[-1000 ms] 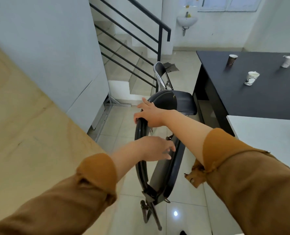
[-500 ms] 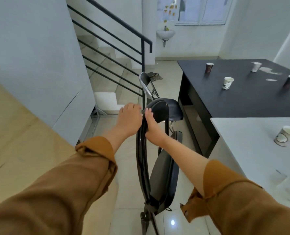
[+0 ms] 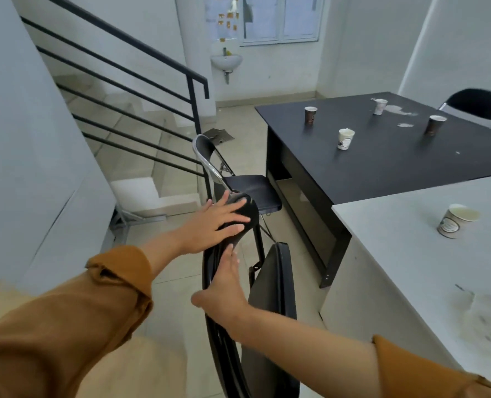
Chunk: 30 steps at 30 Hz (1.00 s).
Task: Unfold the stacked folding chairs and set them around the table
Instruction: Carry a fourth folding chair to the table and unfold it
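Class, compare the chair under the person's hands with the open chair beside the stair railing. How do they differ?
The held chair has its seat hanging steeply, not yet unfolded; the open chair has a level seat. The left hand and right hand rest on the held chair; the open chair stands untouched. Both are black and padded.

No wording can be read. The white paper cup (image 3: 346, 139) on the black surface (image 3: 396, 168) and the banded paper cup (image 3: 454, 222) on the white surface (image 3: 405, 271) bear dark printed emblems, too blurred to read. The orange notes (image 3: 227, 16) by the window are too small.
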{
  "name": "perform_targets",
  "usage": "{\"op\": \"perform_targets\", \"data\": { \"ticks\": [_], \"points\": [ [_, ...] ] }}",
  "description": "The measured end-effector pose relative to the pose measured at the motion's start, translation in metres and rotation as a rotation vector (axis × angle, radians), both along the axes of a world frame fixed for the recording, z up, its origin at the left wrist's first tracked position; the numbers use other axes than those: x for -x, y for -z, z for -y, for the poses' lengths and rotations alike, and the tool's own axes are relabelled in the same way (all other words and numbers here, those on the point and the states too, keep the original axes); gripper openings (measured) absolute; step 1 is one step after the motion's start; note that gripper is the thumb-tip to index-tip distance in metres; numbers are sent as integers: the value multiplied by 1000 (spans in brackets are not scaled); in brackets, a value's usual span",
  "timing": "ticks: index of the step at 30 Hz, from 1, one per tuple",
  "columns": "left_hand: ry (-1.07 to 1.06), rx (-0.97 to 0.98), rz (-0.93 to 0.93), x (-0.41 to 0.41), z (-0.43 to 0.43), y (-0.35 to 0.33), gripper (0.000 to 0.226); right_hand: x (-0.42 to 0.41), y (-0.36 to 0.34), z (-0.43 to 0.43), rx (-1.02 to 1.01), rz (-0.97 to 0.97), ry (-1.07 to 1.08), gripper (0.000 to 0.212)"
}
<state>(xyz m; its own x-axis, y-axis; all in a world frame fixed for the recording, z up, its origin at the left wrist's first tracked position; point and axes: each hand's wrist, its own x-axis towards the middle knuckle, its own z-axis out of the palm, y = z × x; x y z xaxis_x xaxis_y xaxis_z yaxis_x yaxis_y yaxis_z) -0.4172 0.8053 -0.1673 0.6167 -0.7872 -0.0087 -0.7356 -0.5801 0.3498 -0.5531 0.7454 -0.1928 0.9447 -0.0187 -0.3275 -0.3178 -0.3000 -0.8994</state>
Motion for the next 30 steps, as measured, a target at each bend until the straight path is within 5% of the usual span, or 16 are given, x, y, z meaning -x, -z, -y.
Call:
{"op": "perform_targets", "data": {
  "ticks": [6,12,16,30],
  "points": [
    [543,-328,184,-32,-15,-19,73,2,0,4,8,-23,81,105],
    [902,-512,372,-56,9,-29,60,1,-7,4,90,-34,131,106],
    [1006,-459,477,-61,21,-24,33,-1,-12,-2,128,-61,140,104],
    [1053,-644,498,-85,25,-39,32,-26,-15,5,234,50,129,90]
  ]
}}
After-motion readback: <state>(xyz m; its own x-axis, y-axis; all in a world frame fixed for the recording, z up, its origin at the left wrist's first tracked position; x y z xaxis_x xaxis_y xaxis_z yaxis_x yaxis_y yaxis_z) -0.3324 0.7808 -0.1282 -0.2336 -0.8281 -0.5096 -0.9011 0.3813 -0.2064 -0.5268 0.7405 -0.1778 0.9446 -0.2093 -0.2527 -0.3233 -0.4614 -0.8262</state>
